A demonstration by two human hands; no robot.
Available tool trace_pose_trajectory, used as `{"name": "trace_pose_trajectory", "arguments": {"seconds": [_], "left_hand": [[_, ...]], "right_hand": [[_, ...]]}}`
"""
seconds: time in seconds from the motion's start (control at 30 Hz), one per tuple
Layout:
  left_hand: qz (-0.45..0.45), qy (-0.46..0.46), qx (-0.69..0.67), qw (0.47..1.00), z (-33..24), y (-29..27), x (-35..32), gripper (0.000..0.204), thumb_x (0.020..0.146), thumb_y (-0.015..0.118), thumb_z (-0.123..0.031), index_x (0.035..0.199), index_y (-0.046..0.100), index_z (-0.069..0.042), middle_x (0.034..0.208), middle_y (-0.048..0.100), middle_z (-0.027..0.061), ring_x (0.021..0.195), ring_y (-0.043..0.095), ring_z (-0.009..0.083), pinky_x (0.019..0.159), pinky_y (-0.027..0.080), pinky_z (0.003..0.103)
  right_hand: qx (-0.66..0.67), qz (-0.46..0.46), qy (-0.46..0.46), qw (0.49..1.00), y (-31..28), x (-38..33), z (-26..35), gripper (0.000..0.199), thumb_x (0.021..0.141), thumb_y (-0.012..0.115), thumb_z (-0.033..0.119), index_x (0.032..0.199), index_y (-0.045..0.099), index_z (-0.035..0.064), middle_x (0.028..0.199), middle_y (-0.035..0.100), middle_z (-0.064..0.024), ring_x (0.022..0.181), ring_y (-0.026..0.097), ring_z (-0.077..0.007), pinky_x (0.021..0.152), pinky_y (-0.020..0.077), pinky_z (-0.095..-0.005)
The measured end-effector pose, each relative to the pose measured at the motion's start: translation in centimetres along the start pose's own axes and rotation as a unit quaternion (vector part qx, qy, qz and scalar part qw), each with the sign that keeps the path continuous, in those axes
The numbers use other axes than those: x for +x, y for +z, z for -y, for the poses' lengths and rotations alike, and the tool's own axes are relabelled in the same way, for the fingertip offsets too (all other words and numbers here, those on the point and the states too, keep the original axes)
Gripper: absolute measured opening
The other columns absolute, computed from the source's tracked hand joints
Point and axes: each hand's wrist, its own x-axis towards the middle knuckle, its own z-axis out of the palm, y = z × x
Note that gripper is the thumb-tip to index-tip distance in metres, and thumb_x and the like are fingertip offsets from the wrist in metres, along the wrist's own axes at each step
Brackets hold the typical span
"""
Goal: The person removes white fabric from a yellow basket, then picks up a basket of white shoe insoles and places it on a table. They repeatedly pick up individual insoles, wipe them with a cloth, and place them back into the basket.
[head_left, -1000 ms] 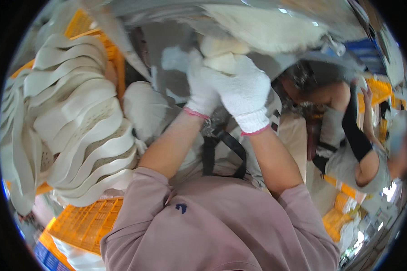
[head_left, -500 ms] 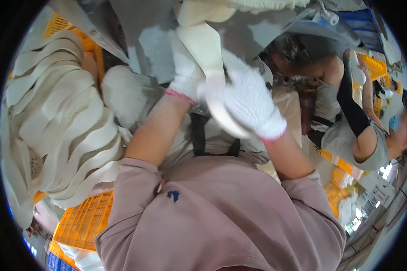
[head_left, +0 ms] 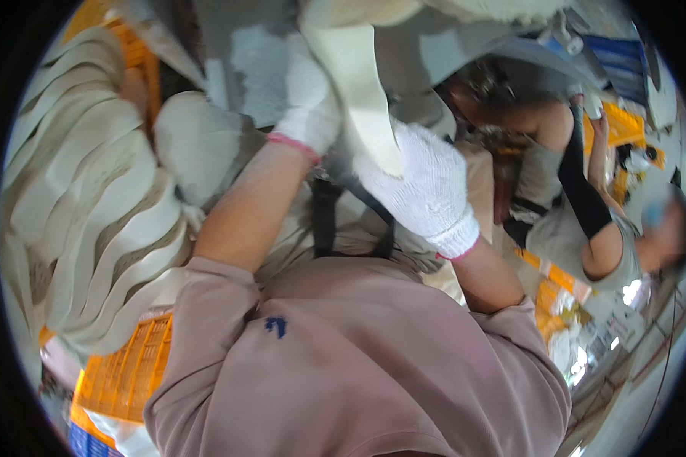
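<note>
Head view — right hand (head_left: 417, 183) angled inward, fingers clasping a curved cream piece (head_left: 358, 84), left hand (head_left: 310, 100) extended alongside — grasp unclear.

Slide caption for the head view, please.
Gloved right hand at the lower end of a curved off-white piece, left hand alongside, similar pieces stacked at left.

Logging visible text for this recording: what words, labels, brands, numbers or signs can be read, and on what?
There is no readable text.
Mauve shirt: a small dark blue mark on the chest, no words legible.
White curved piece: no lettering visible.
Orange crate: nothing readable.
Background at right: too small or blurred to read.
</note>
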Motion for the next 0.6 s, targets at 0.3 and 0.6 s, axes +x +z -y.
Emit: {"name": "trace_pose_trajectory", "arguments": {"seconds": [0.3, 0.6], "left_hand": [[0.015, -0.023, 0.048, 0.998, -3.8, 6.0, -1.4, 0.047, 0.116, 0.043, -0.036, 0.145, 0.06, -0.004, 0.138, 0.07, 0.0174, 0.124, 0.07, 0.0286, 0.108, 0.059, 0.044], [0.163, 0.286, 0.687, 0.648, -12.8, 4.0, -18.8, 0.034, 0.105, 0.066, -0.026, 0.126, 0.066, 0.001, 0.111, 0.073, 0.0207, 0.1, 0.071, 0.0356, 0.084, 0.061, 0.04]], "right_hand": [[0.579, -0.068, 0.307, 0.752, -2.5, 4.2, -0.2, 0.032, 0.099, 0.073, 0.014, 0.124, 0.075, -0.0061, 0.109, 0.08, -0.0101, 0.097, 0.074, -0.0159, 0.086, 0.0602, -0.0333], [0.426, -0.025, 0.346, 0.836, -1.6, -13.4, -8.4, 0.05, 0.095, 0.077, 0.018, 0.137, 0.067, -0.0093, 0.128, 0.076, -0.0181, 0.115, 0.073, -0.0263, 0.102, 0.0568, -0.0374]]}}
